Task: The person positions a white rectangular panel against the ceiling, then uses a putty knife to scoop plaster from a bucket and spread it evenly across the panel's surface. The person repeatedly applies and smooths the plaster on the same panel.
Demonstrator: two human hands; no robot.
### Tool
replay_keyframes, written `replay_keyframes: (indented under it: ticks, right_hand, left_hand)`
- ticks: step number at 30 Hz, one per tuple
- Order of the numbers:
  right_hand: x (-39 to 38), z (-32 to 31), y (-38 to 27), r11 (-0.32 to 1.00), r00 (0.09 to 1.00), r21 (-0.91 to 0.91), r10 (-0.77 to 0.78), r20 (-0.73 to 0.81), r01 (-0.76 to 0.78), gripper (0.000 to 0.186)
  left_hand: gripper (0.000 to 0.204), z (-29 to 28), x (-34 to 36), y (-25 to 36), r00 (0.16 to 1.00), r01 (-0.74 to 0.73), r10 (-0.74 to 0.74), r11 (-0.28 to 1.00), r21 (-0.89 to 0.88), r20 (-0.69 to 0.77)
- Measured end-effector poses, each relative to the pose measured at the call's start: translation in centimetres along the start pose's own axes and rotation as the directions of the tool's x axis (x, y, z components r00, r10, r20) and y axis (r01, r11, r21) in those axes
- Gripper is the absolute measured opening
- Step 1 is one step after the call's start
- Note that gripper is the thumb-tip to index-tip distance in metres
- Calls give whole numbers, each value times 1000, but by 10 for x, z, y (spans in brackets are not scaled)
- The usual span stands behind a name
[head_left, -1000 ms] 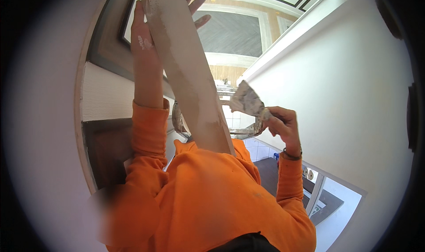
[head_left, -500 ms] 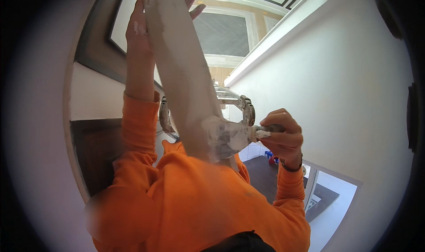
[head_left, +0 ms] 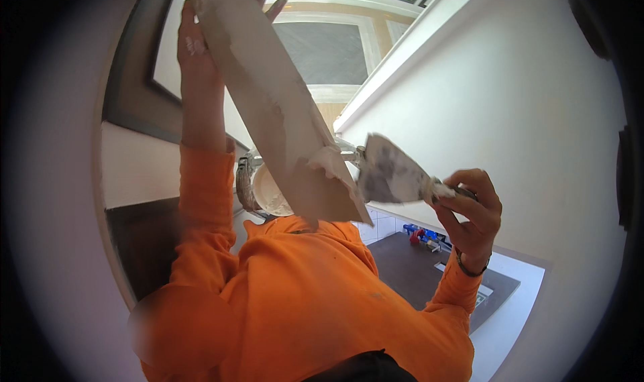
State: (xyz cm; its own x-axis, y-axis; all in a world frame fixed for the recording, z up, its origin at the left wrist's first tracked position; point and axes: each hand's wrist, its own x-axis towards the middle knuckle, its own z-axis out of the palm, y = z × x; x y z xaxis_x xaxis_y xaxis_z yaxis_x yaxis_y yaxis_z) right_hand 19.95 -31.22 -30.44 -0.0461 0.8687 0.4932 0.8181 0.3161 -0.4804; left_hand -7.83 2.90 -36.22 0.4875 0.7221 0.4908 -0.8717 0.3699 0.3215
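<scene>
My right hand (head_left: 475,213) grips the putty knife (head_left: 394,174), its smeared blade just beside the board (head_left: 268,93) slanting between my arms (touching or not, I can't tell). Behind it, my left hand (head_left: 193,41) hides its closure. Paste already films the board, but one lump (head_left: 327,160) looks unspread.

The one head view looks steeply down from the wearer's head, upright and unmirrored, through a wide fisheye lens with dark corners. The orange sweater (head_left: 302,295) fills the lower middle, close up; the long board (head_left: 268,90) slants away above it. The tabletop (head_left: 406,268) lies farther below, and the white wall (head_left: 530,127) bends along the right.
</scene>
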Motion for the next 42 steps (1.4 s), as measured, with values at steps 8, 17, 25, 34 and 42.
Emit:
replay_keyframes:
  ticks: [8,17,25,34,42]
  right_hand:
    - [17,22,-23,947,991,-321,64,115,-24,31]
    - [-10,18,-23,934,993,-347,105,48,-82,33]
    - [-35,2,-2,965,966,-65,253,-49,-256,36]
    - [-35,64,-2,957,896,45,283,-342,-285,36]
    - [-44,93,1,963,836,-69,190,-514,-261,33]
  left_hand:
    - [46,1,11,-5,1000,-2,2,999,-44,12]
    - [44,25,28,1,888,-153,270,937,314,-372]
    - [51,19,39,-13,834,-165,338,907,388,-435]
    - [59,32,45,-29,809,-230,361,921,316,-464]
    - [57,49,42,-38,760,-199,386,904,378,-523]
